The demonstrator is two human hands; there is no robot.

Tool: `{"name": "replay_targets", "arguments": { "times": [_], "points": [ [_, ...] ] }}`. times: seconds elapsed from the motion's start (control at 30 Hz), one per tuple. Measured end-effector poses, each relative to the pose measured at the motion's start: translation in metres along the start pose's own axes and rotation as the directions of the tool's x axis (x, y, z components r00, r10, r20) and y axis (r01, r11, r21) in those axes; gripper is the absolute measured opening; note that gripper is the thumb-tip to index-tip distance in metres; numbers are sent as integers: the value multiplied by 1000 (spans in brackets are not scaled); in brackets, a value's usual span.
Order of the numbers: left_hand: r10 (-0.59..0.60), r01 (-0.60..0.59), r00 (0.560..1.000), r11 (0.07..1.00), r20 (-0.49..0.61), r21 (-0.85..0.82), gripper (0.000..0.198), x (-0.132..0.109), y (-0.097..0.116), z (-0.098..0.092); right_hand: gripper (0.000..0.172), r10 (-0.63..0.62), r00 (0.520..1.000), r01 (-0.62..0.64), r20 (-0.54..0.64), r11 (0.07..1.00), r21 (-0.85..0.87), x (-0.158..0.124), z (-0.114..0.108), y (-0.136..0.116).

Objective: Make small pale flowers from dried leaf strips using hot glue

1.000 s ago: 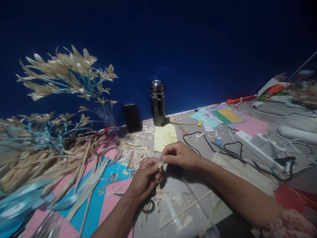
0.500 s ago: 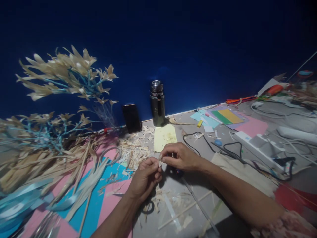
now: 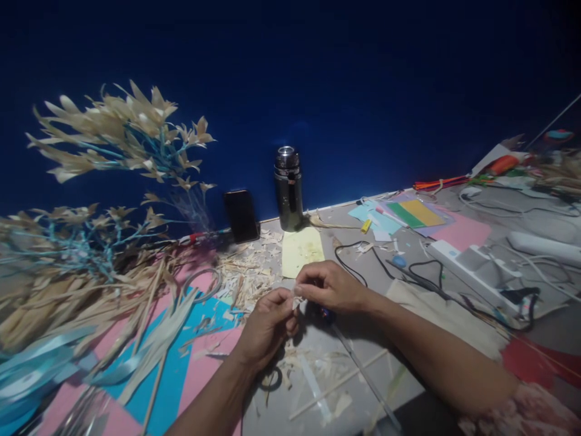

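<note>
My left hand [image 3: 271, 318] and my right hand [image 3: 330, 286] meet fingertip to fingertip over the table. Between them is a small pale dried-leaf piece [image 3: 297, 301], pinched by the fingers of both hands; its exact shape is mostly hidden. Just under my right hand lies a dark object [image 3: 325, 313], partly covered, with a long thin grey rod [image 3: 363, 370] running toward the near edge. Pale scraps [image 3: 290, 363] and a black ring [image 3: 272, 379], perhaps a tape roll, lie below my left wrist. A yellow paper [image 3: 302, 251] with specks on it sits beyond the hands.
A thermos flask [image 3: 289, 191] and a phone [image 3: 242, 216] stand against the blue wall. To the left are dried-leaf flowers on blue stems [image 3: 131, 139], dried husks [image 3: 31, 309] and light-blue ribbon [image 3: 36, 375]. Cables and a power strip [image 3: 476, 275] lie to the right, near coloured papers [image 3: 417, 212].
My fingertips have shifted slightly, and more of the pale piece shows between them. Both arms stay almost in place.
</note>
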State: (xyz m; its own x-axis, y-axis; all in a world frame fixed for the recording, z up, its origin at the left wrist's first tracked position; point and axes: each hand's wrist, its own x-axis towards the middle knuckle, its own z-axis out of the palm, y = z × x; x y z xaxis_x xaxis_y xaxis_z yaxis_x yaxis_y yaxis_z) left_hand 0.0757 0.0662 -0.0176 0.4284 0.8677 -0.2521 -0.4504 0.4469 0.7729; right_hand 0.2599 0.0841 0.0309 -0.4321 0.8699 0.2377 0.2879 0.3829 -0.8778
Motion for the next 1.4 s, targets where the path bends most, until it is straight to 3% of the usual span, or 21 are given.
{"name": "replay_targets", "arguments": {
  "times": [0.17,0.37,0.47,0.57,0.7,0.9,1.2,1.4],
  "points": [
    [-10,9,1000,999,21,35,35,-2,-1,0,15,61,998,-61,-11,997,55,0,5,-1],
    [-8,6,1000,998,-27,-66,34,0,1,0,17,154,985,-135,-74,967,215,1,3,-2],
    [5,-9,999,996,-41,-87,34,0,2,0,12,112,987,-88,-113,977,193,0,-1,-4],
    [34,-36,999,997,-30,-72,33,0,2,1,9,-30,996,34,-83,998,48,-1,1,-4],
    [46,-47,998,998,-39,-40,34,0,0,1,7,-202,970,185,-132,974,-129,-2,7,-2],
    [25,-26,1000,1000,12,16,32,-3,0,0,14,-193,971,177,-138,977,-120,-2,10,0],
    [48,-49,998,998,-27,-26,35,-1,5,1,13,-133,977,114,-164,987,-115,-1,7,-2],
    [52,-51,999,996,-3,72,31,0,2,-2,13,-144,978,131,-153,987,-89,0,7,-1]
  ]
}}
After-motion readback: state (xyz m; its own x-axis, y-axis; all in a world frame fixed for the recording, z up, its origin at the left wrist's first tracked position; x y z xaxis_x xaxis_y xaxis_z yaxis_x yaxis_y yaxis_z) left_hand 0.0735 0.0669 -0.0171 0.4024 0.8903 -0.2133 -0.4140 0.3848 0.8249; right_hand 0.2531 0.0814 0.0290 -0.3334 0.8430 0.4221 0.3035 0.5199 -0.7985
